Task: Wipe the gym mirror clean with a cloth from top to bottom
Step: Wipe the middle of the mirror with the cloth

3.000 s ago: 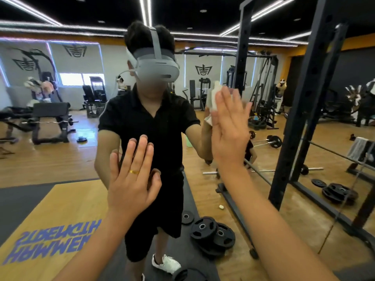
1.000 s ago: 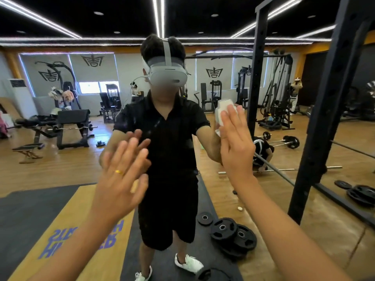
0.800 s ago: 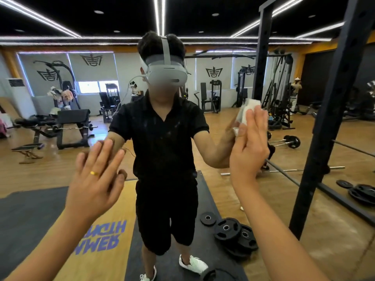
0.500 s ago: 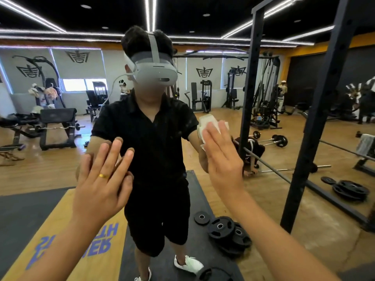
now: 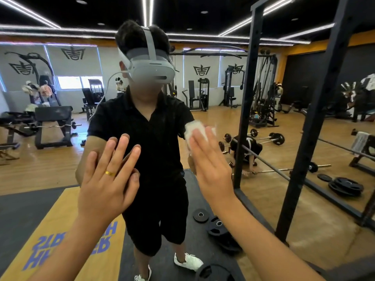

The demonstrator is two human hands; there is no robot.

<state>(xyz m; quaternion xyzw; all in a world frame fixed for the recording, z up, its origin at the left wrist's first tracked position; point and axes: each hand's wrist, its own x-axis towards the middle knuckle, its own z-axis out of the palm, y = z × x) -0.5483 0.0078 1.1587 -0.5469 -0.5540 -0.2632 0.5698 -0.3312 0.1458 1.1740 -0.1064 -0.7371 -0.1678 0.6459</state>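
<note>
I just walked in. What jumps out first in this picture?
Two hands flat on a gym mirror: the right hand presses a white cloth at centre right, the left hand, wearing a gold ring, rests bare at centre left. Between them the glass reflects a person in a grey headset and black clothes.

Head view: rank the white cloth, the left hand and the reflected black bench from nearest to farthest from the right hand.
1. White cloth: pressed under the right hand, at its fingers.
2. Left hand: alongside, to its left.
3. Black bench: reflected, far left background.
</note>
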